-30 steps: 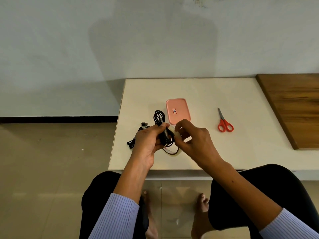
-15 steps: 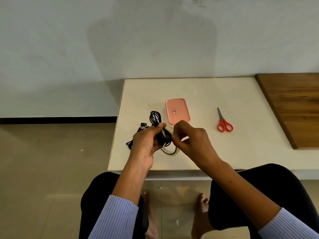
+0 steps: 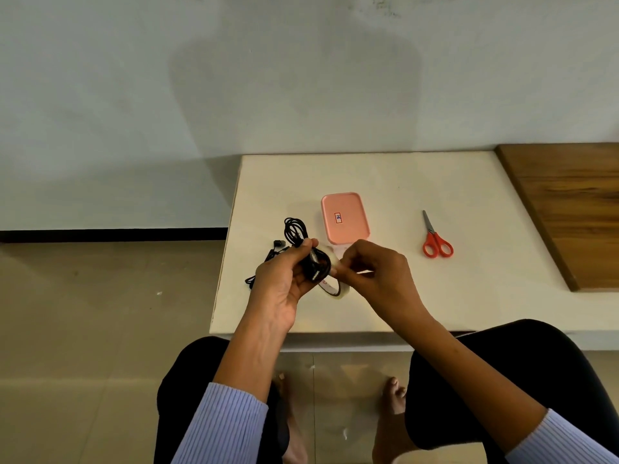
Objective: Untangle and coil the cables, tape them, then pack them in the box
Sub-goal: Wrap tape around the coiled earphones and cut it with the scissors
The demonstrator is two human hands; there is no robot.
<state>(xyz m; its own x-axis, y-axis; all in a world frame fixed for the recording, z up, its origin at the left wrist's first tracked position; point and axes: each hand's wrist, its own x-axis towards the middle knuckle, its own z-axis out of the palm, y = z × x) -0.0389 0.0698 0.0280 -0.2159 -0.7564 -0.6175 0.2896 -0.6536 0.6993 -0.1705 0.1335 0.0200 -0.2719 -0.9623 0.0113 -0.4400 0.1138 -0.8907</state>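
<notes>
While the left hand [image 3: 284, 279] grips a coiled black cable [image 3: 316, 264] so its loops cannot spring apart, the right hand [image 3: 371, 272] pinches what looks like the free end of a clear tape roll [image 3: 335, 286], which hangs just below the coil, apparently to draw a strip across the bundle. Both hands work above the bench [image 3: 469, 296], near its front-left corner. A second black cable [image 3: 294, 229] and an earphone lead [image 3: 274, 249] lie toward the left edge, not yet taped. Just beyond the hands sits the pink box [image 3: 345, 217], lid on, kept close for packing. Red scissors [image 3: 435, 241] lie well apart toward the right, likely for cutting the tape.
</notes>
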